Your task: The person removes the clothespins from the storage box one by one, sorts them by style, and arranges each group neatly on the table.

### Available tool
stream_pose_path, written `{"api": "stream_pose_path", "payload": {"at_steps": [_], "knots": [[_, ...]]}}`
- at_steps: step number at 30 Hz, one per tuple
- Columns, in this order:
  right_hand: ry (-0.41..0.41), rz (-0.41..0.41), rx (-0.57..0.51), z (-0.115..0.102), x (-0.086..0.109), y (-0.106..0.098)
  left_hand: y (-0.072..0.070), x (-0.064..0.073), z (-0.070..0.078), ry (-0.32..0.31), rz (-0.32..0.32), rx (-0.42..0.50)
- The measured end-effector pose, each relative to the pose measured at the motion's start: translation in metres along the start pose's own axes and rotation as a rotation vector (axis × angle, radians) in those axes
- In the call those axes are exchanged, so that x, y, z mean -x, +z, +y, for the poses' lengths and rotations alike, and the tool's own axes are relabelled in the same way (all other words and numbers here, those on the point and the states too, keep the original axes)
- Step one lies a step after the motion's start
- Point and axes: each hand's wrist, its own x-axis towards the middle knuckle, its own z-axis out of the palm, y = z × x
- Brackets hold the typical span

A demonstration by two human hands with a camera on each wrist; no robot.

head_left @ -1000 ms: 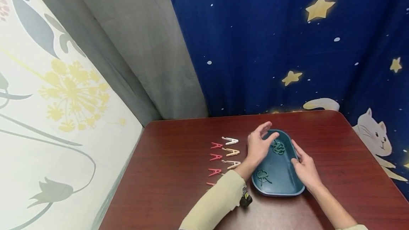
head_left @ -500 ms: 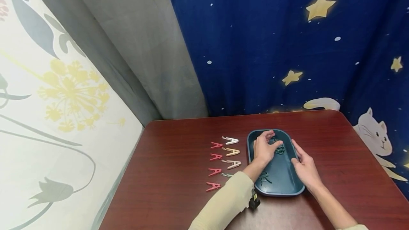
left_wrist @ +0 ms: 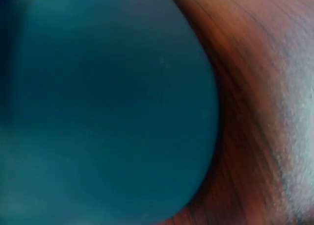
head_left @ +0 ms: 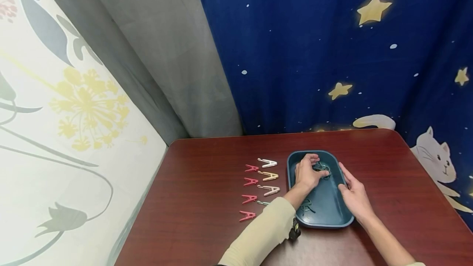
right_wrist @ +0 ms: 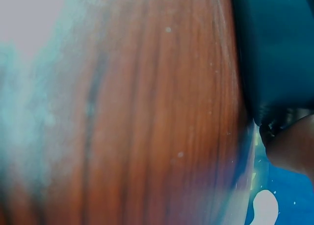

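A dark teal tray [head_left: 329, 212] lies on the table, its wall filling much of the left wrist view. My left hand [head_left: 306, 175] reaches inside, thumb and fingers apart around a cluster of dark green looped pieces [head_left: 324, 170] near the far end; its fingertips are partly hidden. Another green looped piece [head_left: 307, 206] lies at the near left of the tray, partly behind the left wrist. My right hand [head_left: 356, 200] grips the tray's right rim, thumb over the edge and fingers along the outside. The right wrist view shows part of that hand [right_wrist: 294, 146] against the tray [right_wrist: 277, 48].
Left of the tray lie two columns of clothespins: several red ones [head_left: 247, 216], and beside them a white one [head_left: 268, 163], a yellowish one [head_left: 269, 176] and others. The left sleeve [head_left: 258, 233] partly covers the nearest. A curtain [head_left: 295, 52] hangs behind the brown table [head_left: 199, 200].
My left hand has moved right and down from above the tray's left rim into the tray, to the green cluster. My right hand stays on the rim.
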Motion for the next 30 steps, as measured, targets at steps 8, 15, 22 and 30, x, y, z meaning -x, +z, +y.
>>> {"api": "stream_pose_path", "payload": {"at_steps": [8, 15, 22, 30], "knots": [[0.007, -0.012, -0.005, -0.0005, -0.0003, 0.0008, -0.0001, -0.0006, -0.0012, -0.035, -0.008, -0.055], [0.009, -0.003, 0.001, 0.0005, -0.0012, 0.0006, 0.0042, -0.0043, -0.0021, -0.008, -0.012, -0.135], [0.004, 0.003, 0.006, -0.0003, -0.0014, 0.0004, 0.0035, -0.0039, -0.0020, -0.010, -0.021, -0.193], [0.009, -0.005, 0.003, -0.0010, -0.0010, 0.0004, -0.0002, -0.0022, -0.0015, -0.007, -0.005, -0.170]]}}
